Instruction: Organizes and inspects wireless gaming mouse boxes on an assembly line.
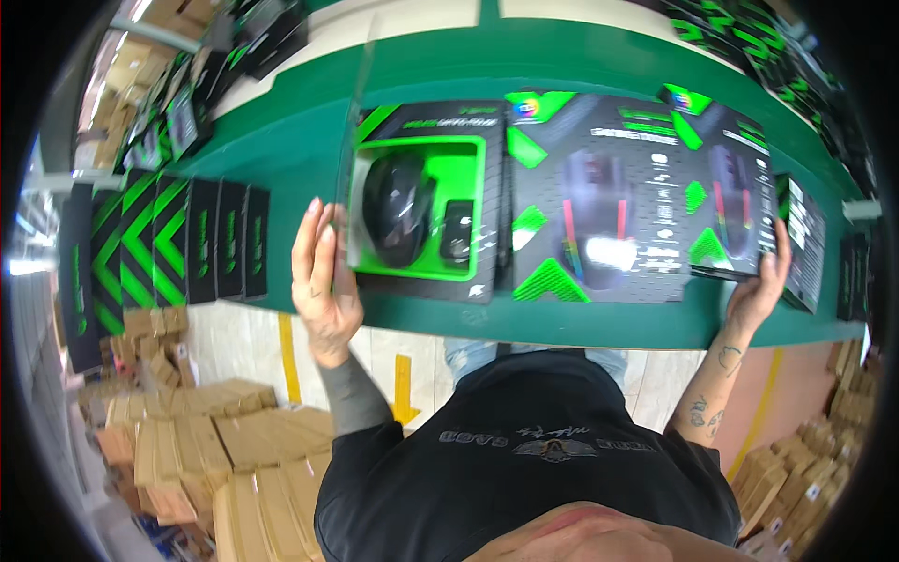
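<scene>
My left hand (pixel 325 286) stands upright with its fingers stretched along the left edge of a black and green mouse box (pixel 473 201). Through that box's window a dark mouse (pixel 398 208) shows in a bright green insert, with a small black piece beside it. A larger box face printed with a mouse picture (pixel 534 192) adjoins it on the right. Beyond that, a narrower printed box (pixel 698 159) sits slightly tilted. Fingers straight, my right hand (pixel 760 281) rests against its lower right edge; my thumb is mostly hidden. The boxes are blurred.
Upright black and green boxes (pixel 201 239) line the left of the green table (pixel 468 321). Another dark box (pixel 805 244) lies just beyond my right hand. More packages (pixel 740 37) pile up at the far right, and brown cartons (pixel 215 440) stack on the floor at lower left.
</scene>
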Action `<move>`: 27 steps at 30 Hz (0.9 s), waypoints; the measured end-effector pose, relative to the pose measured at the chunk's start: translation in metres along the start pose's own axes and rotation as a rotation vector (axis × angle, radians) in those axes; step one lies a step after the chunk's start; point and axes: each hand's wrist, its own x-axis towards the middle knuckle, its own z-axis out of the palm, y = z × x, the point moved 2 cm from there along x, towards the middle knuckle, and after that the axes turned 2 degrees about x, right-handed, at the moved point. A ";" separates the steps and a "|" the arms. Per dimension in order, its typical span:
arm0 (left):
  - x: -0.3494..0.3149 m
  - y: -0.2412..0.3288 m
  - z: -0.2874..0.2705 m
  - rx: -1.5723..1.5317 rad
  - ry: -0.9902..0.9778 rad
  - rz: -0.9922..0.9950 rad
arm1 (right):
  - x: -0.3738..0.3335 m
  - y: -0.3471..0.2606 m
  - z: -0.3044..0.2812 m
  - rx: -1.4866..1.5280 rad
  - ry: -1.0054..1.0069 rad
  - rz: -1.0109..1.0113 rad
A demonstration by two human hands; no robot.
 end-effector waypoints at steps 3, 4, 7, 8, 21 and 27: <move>0.016 0.010 0.001 0.042 -0.179 0.080 | -0.003 0.001 -0.021 -0.320 -0.265 0.018; 0.010 -0.009 0.005 -0.112 -0.193 -0.046 | -0.010 -0.006 -0.025 -0.309 -0.358 -0.060; 0.019 -0.024 0.002 -0.275 -0.243 -0.198 | -0.026 -0.029 -0.013 -0.488 -0.460 -0.141; 0.022 -0.027 0.005 -0.355 -0.210 -0.318 | -0.024 -0.035 -0.014 -0.678 -0.474 -0.389; 0.117 -0.057 -0.053 -0.317 0.110 0.469 | 0.030 -0.088 0.067 -0.134 -0.409 -0.697; 0.164 -0.016 -0.084 0.133 0.664 0.009 | 0.133 -0.125 0.188 -0.681 -0.471 -0.617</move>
